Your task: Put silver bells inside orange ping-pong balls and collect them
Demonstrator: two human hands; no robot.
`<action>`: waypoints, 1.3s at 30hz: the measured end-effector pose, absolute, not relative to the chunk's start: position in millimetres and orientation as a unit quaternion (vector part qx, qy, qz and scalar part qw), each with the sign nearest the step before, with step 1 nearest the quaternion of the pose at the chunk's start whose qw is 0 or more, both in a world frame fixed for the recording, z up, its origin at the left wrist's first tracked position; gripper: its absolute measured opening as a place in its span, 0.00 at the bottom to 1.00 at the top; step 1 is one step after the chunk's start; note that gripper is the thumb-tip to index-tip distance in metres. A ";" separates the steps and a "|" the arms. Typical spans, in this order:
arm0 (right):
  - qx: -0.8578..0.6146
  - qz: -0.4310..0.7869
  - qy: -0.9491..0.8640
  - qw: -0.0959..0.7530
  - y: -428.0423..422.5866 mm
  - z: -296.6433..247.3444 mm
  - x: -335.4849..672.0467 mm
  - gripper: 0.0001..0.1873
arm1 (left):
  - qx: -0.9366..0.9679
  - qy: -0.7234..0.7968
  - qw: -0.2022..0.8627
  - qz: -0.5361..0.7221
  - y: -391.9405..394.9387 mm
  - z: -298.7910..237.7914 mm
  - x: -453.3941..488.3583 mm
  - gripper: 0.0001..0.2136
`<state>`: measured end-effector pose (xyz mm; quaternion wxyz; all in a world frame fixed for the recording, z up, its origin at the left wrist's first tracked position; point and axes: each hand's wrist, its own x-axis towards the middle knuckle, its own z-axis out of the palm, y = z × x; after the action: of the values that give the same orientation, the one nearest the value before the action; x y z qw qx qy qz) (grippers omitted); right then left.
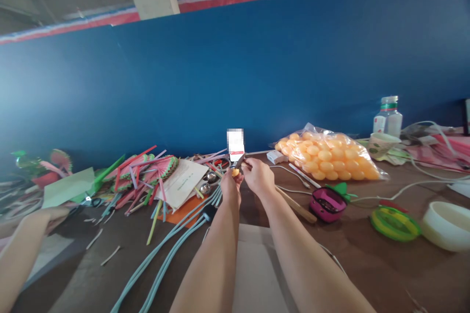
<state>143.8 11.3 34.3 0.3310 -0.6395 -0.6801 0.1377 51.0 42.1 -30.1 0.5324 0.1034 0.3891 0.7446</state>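
Observation:
Both my arms reach forward over a brown table (367,264). My left hand (230,185) is closed round a small orange ball (235,172), held up at its fingertips. My right hand (258,175) is closed in a pinch on a thin dark tool (240,161) whose tip meets the ball. Just behind the hands stands a small white box with a red stripe (236,149).
A clear bag of orange balls (326,152) lies at the right, with a bottle (388,116), a pink case (327,203), a green ring (394,222) and a white bowl (446,225). Coloured straws and paper fans (145,171) litter the left. Another person's arm (22,249) enters at far left.

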 end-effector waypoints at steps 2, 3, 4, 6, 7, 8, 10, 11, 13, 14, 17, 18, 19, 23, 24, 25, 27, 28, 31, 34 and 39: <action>-0.637 0.135 -0.678 0.339 10.6 35.0 143.6 0.15 | 0.106 0.395 0.526 0.745 42.8 -31.3 50.9 0.04; -0.637 0.135 -0.678 0.341 10.2 35.2 143.3 0.15 | 0.113 0.396 0.525 0.744 43.1 -31.8 50.9 0.04; -0.637 0.135 -0.678 0.340 9.9 35.3 143.0 0.15 | 0.119 0.396 0.527 0.742 43.2 -32.1 51.1 0.04; -0.639 0.138 -0.679 0.334 10.0 34.5 142.2 0.14 | 0.124 0.397 0.533 0.737 43.0 -32.0 51.4 0.05; -0.640 0.140 -0.679 0.330 10.6 33.5 142.1 0.14 | 0.121 0.400 0.534 0.735 42.6 -31.5 51.5 0.05; -0.641 0.141 -0.679 0.328 11.6 32.0 142.2 0.14 | 0.114 0.405 0.531 0.736 42.1 -30.8 51.3 0.05; -0.646 0.140 -0.675 0.327 14.6 28.0 143.4 0.14 | 0.097 0.422 0.516 0.739 41.4 -29.9 50.3 0.05; -0.649 0.141 -0.673 0.325 16.4 25.6 144.3 0.14 | 0.091 0.433 0.507 0.740 41.4 -29.9 49.4 0.05; -0.656 0.151 -0.672 0.308 19.6 20.2 146.4 0.14 | 0.084 0.454 0.492 0.738 42.2 -31.2 47.3 0.05; -0.657 0.161 -0.675 0.295 21.0 17.4 147.4 0.14 | 0.086 0.461 0.485 0.738 42.9 -32.5 46.3 0.05; -0.655 0.193 -0.683 0.260 23.8 9.1 149.2 0.13 | 0.094 0.480 0.457 0.743 45.0 -36.9 44.1 0.05; -0.656 0.199 -0.683 0.254 24.5 6.5 149.3 0.13 | 0.097 0.487 0.446 0.744 45.4 -37.9 43.9 0.05; -0.658 0.203 -0.680 0.250 25.2 4.0 149.2 0.15 | 0.101 0.495 0.437 0.744 45.7 -38.6 43.8 0.06; -0.667 0.207 -0.676 0.234 27.9 -5.1 147.9 0.15 | 0.106 0.510 0.424 0.741 45.9 -38.4 44.3 0.07; -0.668 0.207 -0.677 0.229 28.5 -7.0 147.5 0.14 | 0.104 0.510 0.423 0.742 46.0 -38.1 44.4 0.06; -0.668 0.206 -0.678 0.226 29.0 -8.7 147.1 0.13 | 0.103 0.510 0.423 0.742 46.0 -37.9 44.6 0.06; -0.667 0.204 -0.682 0.221 29.7 -11.4 146.6 0.13 | 0.107 0.507 0.423 0.744 46.0 -38.1 44.9 0.06; -0.667 0.203 -0.683 0.220 29.8 -12.3 146.5 0.12 | 0.110 0.505 0.425 0.744 45.8 -38.4 45.1 0.06; -0.668 0.196 -0.685 0.216 30.0 -14.3 146.8 0.12 | 0.120 0.490 0.436 0.745 45.1 -40.0 45.7 0.06; -0.676 0.179 -0.681 0.219 30.3 -15.6 147.5 0.12 | 0.126 0.466 0.452 0.750 44.8 -41.3 46.3 0.06; -0.675 0.195 -0.670 0.238 30.6 -14.8 147.2 0.11 | 0.125 0.436 0.485 0.748 43.8 -36.9 48.1 0.05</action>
<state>147.2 30.6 -14.8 0.2379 -0.6753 -0.6703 0.1950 48.1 43.8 -36.9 0.4849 0.1247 0.4363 0.7476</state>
